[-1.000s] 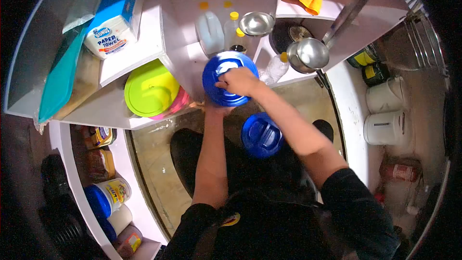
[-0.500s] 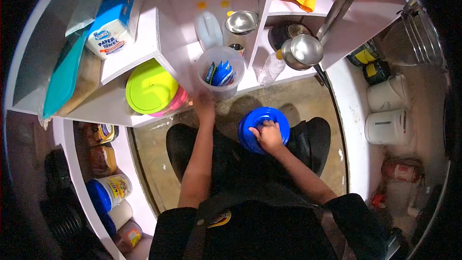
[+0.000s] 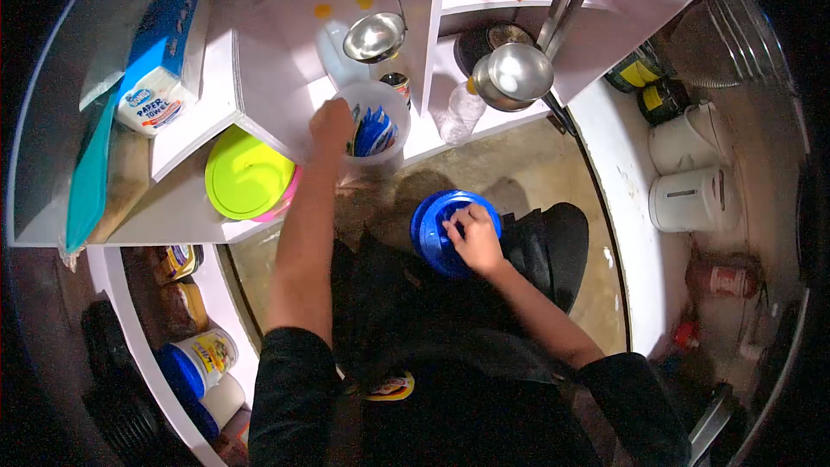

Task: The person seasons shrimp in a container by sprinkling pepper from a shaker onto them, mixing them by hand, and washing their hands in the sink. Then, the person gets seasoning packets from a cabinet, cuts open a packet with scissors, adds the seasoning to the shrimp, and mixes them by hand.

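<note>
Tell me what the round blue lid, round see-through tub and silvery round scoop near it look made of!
Round blue lid: probably smooth plastic, evenly coloured with some shine.
Round see-through tub: likely cloudy plastic, from its milky walls.
Silvery round scoop: most likely polished metal, given its bright reflections.

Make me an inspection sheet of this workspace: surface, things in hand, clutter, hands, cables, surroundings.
Surface: white shelf, partly covered.
Job's things: clear tub with blue packets inside; blue lid nearer the body.
Clutter: yellow-capped bottle, lime-green lid, paper towel pack.
Hands: left hand at the tub's rim, grip unclear; right hand over the blue lid.
Cables: nothing clearly seen.
Surroundings: tan floor; white containers at right.
</note>
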Available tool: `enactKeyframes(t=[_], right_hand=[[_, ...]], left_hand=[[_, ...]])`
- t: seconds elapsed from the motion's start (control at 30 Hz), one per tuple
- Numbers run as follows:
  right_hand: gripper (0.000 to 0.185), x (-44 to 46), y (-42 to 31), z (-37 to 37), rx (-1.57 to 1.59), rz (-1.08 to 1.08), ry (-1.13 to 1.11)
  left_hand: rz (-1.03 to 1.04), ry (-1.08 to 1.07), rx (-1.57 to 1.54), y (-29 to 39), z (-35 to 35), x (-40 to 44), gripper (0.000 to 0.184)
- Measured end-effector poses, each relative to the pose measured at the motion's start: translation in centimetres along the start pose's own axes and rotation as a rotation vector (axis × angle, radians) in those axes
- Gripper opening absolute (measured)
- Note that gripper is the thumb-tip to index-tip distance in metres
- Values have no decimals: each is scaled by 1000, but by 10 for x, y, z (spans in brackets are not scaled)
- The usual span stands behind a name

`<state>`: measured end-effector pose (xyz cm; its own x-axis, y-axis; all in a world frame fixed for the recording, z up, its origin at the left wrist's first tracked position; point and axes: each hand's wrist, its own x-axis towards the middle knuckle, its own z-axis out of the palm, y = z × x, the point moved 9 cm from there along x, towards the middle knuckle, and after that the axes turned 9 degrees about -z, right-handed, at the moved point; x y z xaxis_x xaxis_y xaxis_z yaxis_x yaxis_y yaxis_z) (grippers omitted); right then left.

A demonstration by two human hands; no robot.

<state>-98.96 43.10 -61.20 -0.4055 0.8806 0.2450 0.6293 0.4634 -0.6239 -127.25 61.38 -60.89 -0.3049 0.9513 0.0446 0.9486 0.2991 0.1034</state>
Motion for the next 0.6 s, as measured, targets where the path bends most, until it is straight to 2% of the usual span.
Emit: enactKeyframes(t=[0.1,0.17,0.23,0.33,0.43,0.53,0.6], right_hand=[[24,35,-3,3,98,28,22],[31,79,-39,-11,-21,-107,144],[41,117,-58,5,-79,-228,42],[40,141,-42,52,-163,-154,-258],[33,136,-31,68,-140,-199,-279],[21,106,-24,71,-62,-284,-234],[18,93,-24,69,-68,-298,-112]], left_hand=[[48,0,-135,2,-46,2,20],[53,9,-165,0,-66,2,20],[21,26,-112,-1,-76,2,24],[-49,68,-145,-9,-85,-4,21],[-52,-3,-160,-18,-91,-15,16],[8,129,-403,-20,-112,-44,19],[64,132,-285,-8,-119,-57,19]])
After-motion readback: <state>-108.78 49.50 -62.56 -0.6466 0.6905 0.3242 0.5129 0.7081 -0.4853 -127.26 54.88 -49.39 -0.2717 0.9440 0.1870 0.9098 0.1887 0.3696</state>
